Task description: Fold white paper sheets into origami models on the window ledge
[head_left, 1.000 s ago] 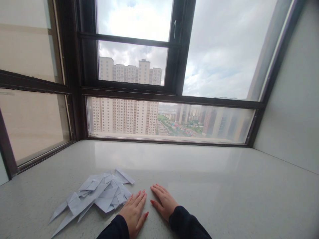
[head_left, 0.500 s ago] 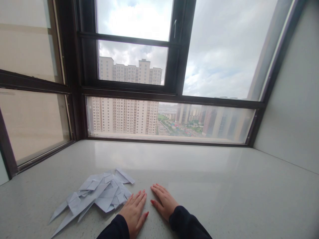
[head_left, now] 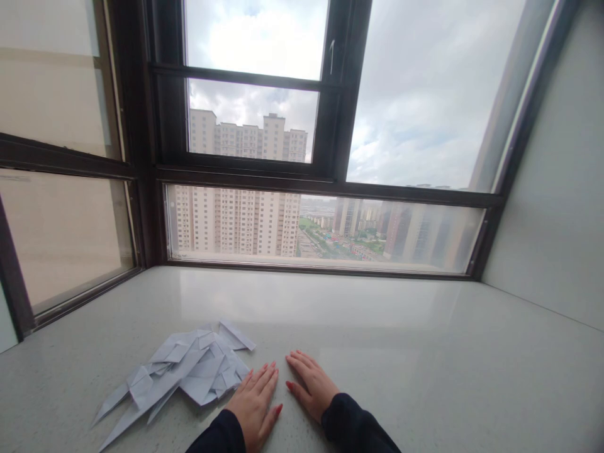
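My left hand [head_left: 255,406] lies flat on the pale speckled sill [head_left: 425,377], fingers stretched out and thumb apart. Its fingertips are close beside a heap of folded white paper pieces [head_left: 189,368]; whether they touch the paper I cannot tell. To the right, across a narrow gap, my right hand [head_left: 311,385] also rests flat with its fingers extended. Neither hand holds anything. The paper pieces overlap one another, several with long pointed ends reaching toward the lower left. Dark sleeves cover both wrists.
A dark-framed window [head_left: 325,192] rises behind the sill, with tall buildings and cloudy sky beyond the glass. Another window [head_left: 70,233] closes the left side. A plain pale wall [head_left: 552,207] borders the sill on the right.
The view has shifted very slightly. Both hands and the folded paper stay in the same places on the sill.
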Demonstrator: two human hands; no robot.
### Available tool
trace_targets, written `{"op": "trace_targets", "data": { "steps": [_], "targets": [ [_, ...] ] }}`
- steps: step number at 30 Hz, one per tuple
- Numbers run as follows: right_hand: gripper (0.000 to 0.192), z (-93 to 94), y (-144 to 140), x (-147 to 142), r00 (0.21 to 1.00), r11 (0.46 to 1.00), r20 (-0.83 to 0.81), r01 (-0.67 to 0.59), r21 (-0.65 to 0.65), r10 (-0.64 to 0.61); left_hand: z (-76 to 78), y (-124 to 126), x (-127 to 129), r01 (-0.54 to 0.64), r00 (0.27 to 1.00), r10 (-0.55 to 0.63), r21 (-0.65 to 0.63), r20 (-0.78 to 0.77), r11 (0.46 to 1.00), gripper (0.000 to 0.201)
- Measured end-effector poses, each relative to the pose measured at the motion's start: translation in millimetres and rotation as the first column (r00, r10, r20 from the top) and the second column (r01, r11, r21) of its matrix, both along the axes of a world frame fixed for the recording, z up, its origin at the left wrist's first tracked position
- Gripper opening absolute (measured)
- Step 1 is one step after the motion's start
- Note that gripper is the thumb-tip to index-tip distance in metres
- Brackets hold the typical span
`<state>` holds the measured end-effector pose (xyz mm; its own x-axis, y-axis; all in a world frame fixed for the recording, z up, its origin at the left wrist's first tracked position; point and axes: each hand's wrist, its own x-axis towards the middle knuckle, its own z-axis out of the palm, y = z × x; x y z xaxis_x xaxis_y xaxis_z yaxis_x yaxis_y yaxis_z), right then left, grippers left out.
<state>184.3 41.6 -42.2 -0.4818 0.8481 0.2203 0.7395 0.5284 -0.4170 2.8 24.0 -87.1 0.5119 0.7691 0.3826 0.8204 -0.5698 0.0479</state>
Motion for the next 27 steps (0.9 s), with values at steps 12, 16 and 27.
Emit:
{"op": "trace_targets", "data": {
  "steps": [12,16,27],
  "targets": [
    [0.049,-1.4,0.7,0.6,1.0,1.0,-0.008,-0.002,-0.007,0.002,1.1,-5.4,2.0,-0.026,1.0,0.026,0.111,-0.004,0.994,0.052],
    [0.048,-2.9,1.8,1.1,1.0,1.0,-0.012,0.001,-0.008,-0.001,0.1,-3.6,1.7,-0.029,0.999,0.031,0.134,-0.015,0.991,0.052],
    [0.048,-2.8,2.8,1.3,1.0,1.0,0.0,-0.005,-0.008,0.005,-3.2,-1.5,1.0,-0.019,1.0,0.021,0.152,-0.013,0.988,0.053]
  ]
}}
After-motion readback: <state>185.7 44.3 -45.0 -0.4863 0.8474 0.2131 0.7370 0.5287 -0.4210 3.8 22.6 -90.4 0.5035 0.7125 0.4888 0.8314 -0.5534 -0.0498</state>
